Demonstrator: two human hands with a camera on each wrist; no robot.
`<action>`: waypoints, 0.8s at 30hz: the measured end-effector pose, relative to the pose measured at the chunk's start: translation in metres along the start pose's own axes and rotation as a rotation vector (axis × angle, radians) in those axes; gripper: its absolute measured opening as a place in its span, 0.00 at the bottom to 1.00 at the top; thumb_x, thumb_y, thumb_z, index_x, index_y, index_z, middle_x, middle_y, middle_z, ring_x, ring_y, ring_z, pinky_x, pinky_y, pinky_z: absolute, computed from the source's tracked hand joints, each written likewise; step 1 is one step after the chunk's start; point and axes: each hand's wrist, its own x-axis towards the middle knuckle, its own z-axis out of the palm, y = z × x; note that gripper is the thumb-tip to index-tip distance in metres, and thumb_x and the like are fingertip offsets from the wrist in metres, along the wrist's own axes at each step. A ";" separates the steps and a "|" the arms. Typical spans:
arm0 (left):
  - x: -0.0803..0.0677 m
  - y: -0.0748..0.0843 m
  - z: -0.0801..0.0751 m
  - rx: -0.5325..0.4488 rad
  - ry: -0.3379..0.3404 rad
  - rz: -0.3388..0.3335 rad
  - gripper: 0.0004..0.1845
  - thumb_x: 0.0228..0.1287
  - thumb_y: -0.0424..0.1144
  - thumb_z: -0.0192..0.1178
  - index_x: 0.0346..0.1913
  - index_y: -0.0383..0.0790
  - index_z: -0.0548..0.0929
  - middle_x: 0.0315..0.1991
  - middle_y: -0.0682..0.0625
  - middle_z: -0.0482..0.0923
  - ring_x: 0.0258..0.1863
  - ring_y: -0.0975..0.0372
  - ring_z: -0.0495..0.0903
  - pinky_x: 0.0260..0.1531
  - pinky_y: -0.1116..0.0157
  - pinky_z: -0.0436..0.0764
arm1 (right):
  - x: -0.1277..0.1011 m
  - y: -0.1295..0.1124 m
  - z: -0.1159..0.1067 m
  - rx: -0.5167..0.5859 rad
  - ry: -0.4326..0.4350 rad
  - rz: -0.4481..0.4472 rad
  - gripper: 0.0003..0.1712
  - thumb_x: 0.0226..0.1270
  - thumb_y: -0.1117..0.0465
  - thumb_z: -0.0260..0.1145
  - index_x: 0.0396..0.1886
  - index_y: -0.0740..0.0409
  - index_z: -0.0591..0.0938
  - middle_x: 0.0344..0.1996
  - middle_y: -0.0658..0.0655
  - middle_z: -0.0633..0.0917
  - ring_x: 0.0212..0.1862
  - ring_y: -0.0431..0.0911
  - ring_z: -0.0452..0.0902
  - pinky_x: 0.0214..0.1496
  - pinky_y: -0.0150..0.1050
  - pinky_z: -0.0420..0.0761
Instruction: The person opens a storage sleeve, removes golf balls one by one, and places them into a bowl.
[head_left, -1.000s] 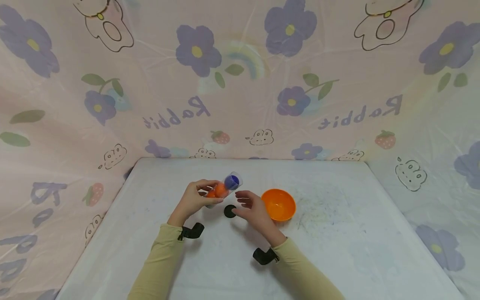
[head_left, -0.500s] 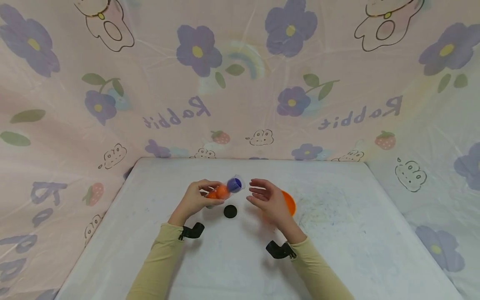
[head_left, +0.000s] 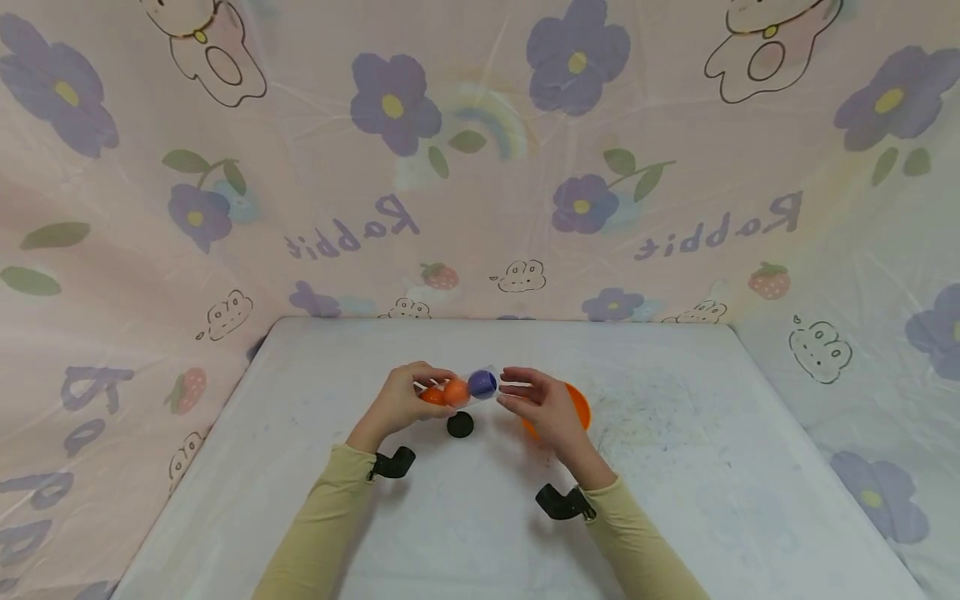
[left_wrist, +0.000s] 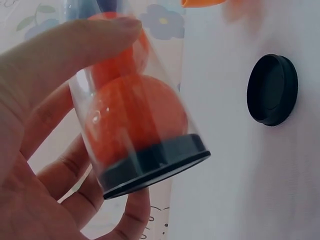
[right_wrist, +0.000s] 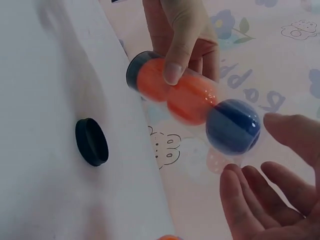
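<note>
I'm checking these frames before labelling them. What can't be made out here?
- Orange bowl: head view, the right hand covers most of it; its contents are hidden.
- Clear tube: left wrist view, its open end is cut off by the top edge.
- Blue ball: right wrist view, whether the right fingers touch it is unclear.
- Left hand: head view, too small to show its grip.

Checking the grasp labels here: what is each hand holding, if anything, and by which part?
The left hand grips the clear tube of balls near its capped end. The right hand, cupped at the open end, holds nothing.
</note>
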 end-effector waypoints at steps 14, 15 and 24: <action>0.004 0.008 0.005 0.075 0.004 0.040 0.26 0.39 0.34 0.79 0.48 0.48 0.87 0.38 0.54 0.78 0.43 0.57 0.73 0.43 0.59 0.76 | 0.010 0.037 -0.006 0.059 0.088 0.037 0.27 0.59 0.67 0.70 0.59 0.67 0.76 0.57 0.65 0.77 0.54 0.54 0.78 0.50 0.36 0.78; 0.004 0.008 0.005 0.078 0.004 0.045 0.26 0.39 0.34 0.79 0.48 0.48 0.87 0.38 0.54 0.78 0.43 0.57 0.74 0.43 0.59 0.76 | 0.010 0.039 -0.006 0.064 0.092 0.036 0.27 0.59 0.67 0.71 0.59 0.66 0.77 0.56 0.65 0.77 0.54 0.54 0.78 0.50 0.36 0.78; 0.006 0.011 0.006 0.089 0.008 0.069 0.26 0.37 0.36 0.81 0.46 0.48 0.88 0.36 0.55 0.77 0.43 0.58 0.73 0.43 0.60 0.76 | 0.010 0.044 -0.011 0.073 0.076 0.043 0.29 0.57 0.63 0.73 0.59 0.66 0.77 0.55 0.61 0.79 0.51 0.50 0.80 0.50 0.38 0.78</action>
